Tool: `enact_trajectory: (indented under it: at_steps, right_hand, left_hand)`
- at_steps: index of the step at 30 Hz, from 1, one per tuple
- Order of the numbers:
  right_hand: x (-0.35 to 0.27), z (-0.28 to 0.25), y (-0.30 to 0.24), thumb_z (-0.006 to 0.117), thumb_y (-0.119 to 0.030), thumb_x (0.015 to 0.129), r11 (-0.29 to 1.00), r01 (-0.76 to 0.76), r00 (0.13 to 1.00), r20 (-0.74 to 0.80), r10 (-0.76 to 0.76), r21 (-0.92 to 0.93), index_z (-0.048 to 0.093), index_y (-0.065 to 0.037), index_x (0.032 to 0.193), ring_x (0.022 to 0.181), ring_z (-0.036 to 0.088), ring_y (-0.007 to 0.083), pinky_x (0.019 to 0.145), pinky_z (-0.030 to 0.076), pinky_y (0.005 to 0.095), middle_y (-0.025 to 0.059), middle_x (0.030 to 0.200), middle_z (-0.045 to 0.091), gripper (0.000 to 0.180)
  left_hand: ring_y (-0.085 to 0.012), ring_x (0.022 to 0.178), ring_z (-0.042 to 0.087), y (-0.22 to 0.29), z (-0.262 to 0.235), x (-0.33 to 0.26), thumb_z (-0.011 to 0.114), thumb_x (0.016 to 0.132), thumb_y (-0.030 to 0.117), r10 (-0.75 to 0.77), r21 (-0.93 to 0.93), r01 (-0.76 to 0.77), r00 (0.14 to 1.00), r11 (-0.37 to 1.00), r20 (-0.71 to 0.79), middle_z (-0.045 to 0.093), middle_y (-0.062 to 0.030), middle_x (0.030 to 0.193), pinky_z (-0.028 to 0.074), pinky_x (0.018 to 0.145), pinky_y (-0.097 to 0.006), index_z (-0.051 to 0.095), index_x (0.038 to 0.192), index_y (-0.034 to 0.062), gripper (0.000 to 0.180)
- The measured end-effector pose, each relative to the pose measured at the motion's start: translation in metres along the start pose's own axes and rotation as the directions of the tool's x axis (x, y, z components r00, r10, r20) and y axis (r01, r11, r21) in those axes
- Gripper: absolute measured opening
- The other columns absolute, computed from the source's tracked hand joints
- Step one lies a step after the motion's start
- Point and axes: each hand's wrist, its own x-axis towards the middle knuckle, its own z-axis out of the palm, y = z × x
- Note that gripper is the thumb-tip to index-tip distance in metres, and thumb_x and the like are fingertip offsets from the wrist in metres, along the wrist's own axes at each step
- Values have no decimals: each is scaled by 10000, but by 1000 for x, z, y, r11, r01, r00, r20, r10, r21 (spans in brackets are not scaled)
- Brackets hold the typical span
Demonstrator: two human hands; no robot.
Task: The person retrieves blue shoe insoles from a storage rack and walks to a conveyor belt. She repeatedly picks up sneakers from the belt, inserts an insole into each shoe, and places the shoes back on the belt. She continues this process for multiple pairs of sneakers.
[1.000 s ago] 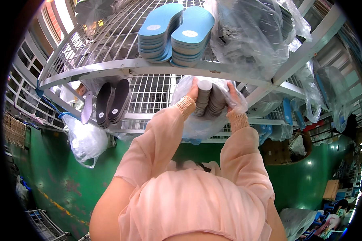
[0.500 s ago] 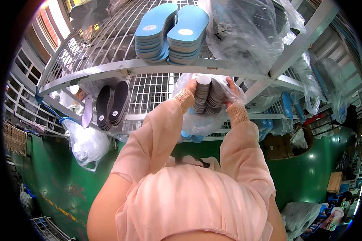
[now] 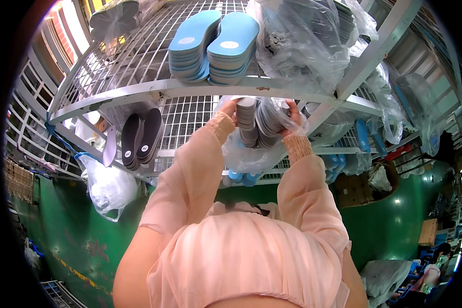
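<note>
On the lower shelf, two stacks of grey insoles (image 3: pixel 270 122) stand side by side in a clear plastic bag (image 3: pixel 255 158). My left hand (image 3: pixel 230 109) grips the outer side of the left stack, its fingers partly hidden behind it. At the right stack, my right hand (image 3: pixel 293 116) is closed on the edge of the insoles, with the thin plastic of the bag around its fingers. On the upper shelf above my hands sit two stacks of blue insoles (image 3: pixel 233 42) with white oval labels.
The white metal shelf rail (image 3: pixel 190 88) runs just above my hands. Black insoles (image 3: pixel 150 134) and a purple insole (image 3: pixel 109 147) lie at the left. A white plastic bag (image 3: pixel 109 190) hangs below. A cardboard box (image 3: pixel 355 191) stands at the right on the green floor (image 3: pixel 66 220).
The right grey stack now leans and fans out beside the left one. Both hands appear slightly further left, as the whole view has shifted a little.
</note>
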Motion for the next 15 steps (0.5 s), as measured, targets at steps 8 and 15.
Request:
enact_trajectory:
  at_steps: [8, 15]
  right_hand:
    - [-114, 57, -4, 606, -279, 793, 969, -30, 998, -42, 42, 246, 522, -34, 1124, 1026, 521, 237, 866, 443, 375, 85, 1097, 554, 420]
    - [-177, 52, 28, 619, -247, 778, 975, 122, 986, -131, -98, 185, 486, -24, 1187, 1056, 514, 237, 916, 409, 377, 93, 1120, 554, 484]
  left_hand:
    - [-220, 1031, 565, -15, -26, -97, 569, 852, 204, 62, -30, -59, 993, 998, 96, 568, -72, 1107, 460, 895, -430, 461, 1177, 63, 370]
    - [-220, 1038, 537, -23, -37, -126, 594, 795, 81, 177, 208, -206, 973, 956, 151, 502, -104, 1160, 489, 852, -369, 388, 1269, 95, 517]
